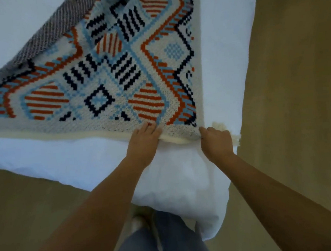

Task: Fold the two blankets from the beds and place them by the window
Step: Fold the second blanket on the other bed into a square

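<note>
On one bed, one blanket

Bare forearms, blue jeans, pale footwear.

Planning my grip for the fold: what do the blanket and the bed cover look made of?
Blanket: looks like a thick knit or woven yarn, matte, with a blocky stitch pattern and a cream edge. Bed cover: smooth white fabric, probably cotton, softly creased. Both hands grip the blanket's near edge.
</note>
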Action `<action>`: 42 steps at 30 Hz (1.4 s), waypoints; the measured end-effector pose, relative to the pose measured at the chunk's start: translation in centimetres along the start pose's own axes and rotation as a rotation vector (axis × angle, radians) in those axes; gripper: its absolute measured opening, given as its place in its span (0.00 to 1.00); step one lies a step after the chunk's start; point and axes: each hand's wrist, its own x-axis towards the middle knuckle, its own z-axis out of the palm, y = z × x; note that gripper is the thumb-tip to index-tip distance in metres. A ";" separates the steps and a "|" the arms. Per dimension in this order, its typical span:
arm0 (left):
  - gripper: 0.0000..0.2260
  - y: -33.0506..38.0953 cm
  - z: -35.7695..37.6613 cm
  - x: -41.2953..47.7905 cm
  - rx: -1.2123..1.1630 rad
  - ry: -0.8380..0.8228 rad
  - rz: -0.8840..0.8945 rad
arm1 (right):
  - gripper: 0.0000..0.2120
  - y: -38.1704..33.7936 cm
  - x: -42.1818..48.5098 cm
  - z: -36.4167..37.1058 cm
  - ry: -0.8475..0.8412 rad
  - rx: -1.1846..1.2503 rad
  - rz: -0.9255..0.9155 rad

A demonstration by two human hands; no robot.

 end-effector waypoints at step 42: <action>0.21 26.5 -15.7 3.9 0.026 -0.106 -0.226 | 0.12 19.7 -4.0 -18.0 -0.206 0.061 -0.247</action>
